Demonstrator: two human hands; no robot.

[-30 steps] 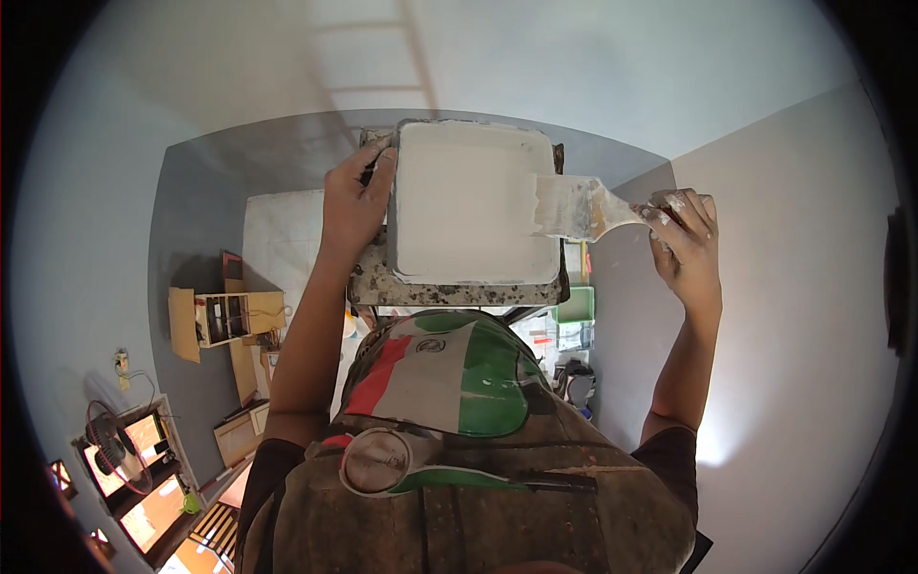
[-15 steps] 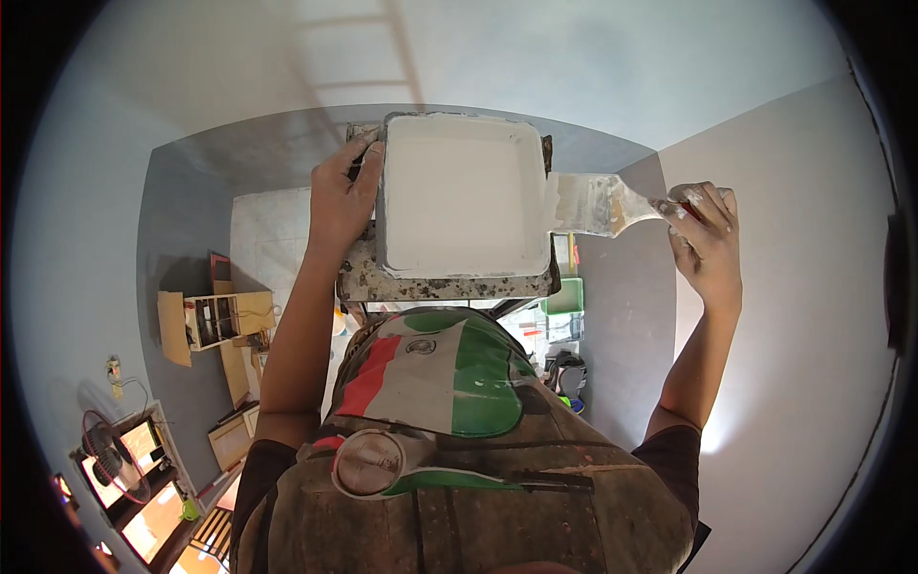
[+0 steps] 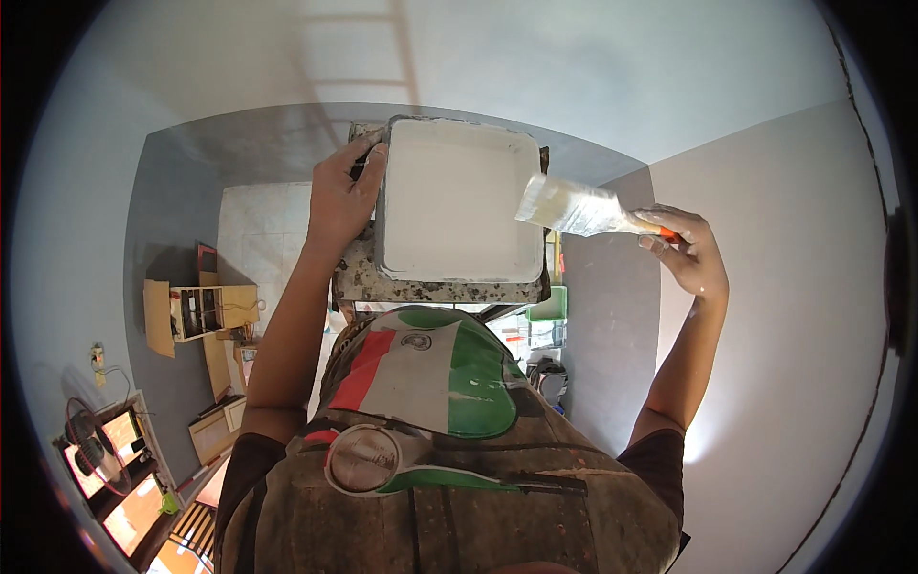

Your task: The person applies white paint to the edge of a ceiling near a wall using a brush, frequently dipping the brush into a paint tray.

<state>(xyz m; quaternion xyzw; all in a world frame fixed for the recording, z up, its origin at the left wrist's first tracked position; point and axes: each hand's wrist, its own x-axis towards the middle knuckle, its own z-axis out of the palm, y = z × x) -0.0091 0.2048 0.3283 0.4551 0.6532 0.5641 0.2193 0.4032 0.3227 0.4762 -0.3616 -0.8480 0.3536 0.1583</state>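
Observation:
A square container of white paint point(image 3: 459, 206) rests on a paint-spattered platform point(image 3: 440, 290) in front of my chest. My left hand point(image 3: 349, 187) is closed on the container's left rim, thumb along its outer wall. At the right, my right hand point(image 3: 688, 249) grips a wide paintbrush point(image 3: 574, 209) by its orange handle. White paint coats the brush's bristles and ferrule. The bristle tip points left and overlaps the container's right edge in this view; I cannot tell whether it touches. Paint spots mark my right fingers.
A grey-and-white wall point(image 3: 765, 287) stands close on the right. Far below on the left are a wooden cabinet point(image 3: 199, 311) and a fan point(image 3: 96, 445). A green tray point(image 3: 548, 304) lies on the floor, lower right. A ladder-like shadow falls on the surface ahead.
My right hand has turned the brush and shifted slightly left and down, so the bristles now overlap the container's right edge. My left hand keeps its hold on the container.

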